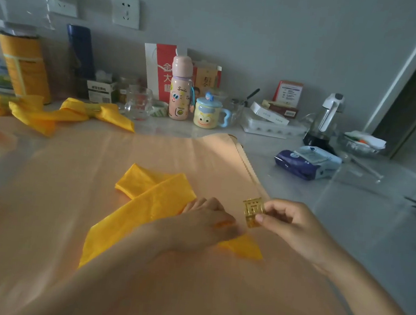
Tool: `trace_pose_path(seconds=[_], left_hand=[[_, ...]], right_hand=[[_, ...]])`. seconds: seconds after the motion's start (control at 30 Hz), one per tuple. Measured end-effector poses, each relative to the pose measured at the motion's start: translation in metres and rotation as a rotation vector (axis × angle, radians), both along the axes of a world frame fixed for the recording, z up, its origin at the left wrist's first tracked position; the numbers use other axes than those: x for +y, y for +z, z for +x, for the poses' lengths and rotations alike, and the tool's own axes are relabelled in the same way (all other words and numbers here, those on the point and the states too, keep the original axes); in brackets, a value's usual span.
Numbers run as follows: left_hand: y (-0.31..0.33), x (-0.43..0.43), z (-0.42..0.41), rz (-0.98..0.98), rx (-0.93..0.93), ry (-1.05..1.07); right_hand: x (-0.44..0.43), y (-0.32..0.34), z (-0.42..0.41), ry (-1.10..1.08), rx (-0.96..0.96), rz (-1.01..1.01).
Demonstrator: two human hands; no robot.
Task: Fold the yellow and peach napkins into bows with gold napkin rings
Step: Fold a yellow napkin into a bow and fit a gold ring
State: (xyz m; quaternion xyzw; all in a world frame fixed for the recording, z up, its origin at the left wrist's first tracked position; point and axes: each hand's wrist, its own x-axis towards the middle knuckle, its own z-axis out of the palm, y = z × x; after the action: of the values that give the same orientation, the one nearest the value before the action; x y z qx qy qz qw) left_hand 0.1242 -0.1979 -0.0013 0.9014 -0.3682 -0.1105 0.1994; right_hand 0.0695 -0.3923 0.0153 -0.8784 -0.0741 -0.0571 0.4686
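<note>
pretty dim and greyish, soft sheen on the glossy pale marble countertop (351, 212), warm patch on the peach satin cloth (176, 153), fisheye bending at edges, left side blurry

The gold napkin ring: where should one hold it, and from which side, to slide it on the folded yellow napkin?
Probably pinch the gold napkin ring by its band from the right, as the right hand does; the yellow napkin, gripped by the left hand, lies to its left.
</note>
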Motion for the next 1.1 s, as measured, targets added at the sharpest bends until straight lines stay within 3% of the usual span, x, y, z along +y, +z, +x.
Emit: trace_pose_path(seconds=[0.13,0.3,0.5,0.7,1.1], left_hand=[[-0.003,0.001,0.003,0.027,-0.117,-0.037],[-0.01,-0.001,0.005,-0.124,-0.189,0.021],[-0.015,-0.001,0.006,-0.26,-0.214,0.072],[-0.018,0.0,0.009,-0.281,-0.211,0.033],[-0.016,0.0,0.005,-0.294,-0.215,0.044]], right_hand=[[-0.002,0.0,-0.007,0.018,0.037,-0.01],[0.001,-0.001,-0.014,0.04,0.082,-0.013],[0.01,0.012,-0.032,-0.03,-0.055,0.138],[0.03,-0.004,-0.029,-0.052,-0.187,-0.095],[0.031,-0.008,-0.023,-0.103,-0.218,-0.071]])
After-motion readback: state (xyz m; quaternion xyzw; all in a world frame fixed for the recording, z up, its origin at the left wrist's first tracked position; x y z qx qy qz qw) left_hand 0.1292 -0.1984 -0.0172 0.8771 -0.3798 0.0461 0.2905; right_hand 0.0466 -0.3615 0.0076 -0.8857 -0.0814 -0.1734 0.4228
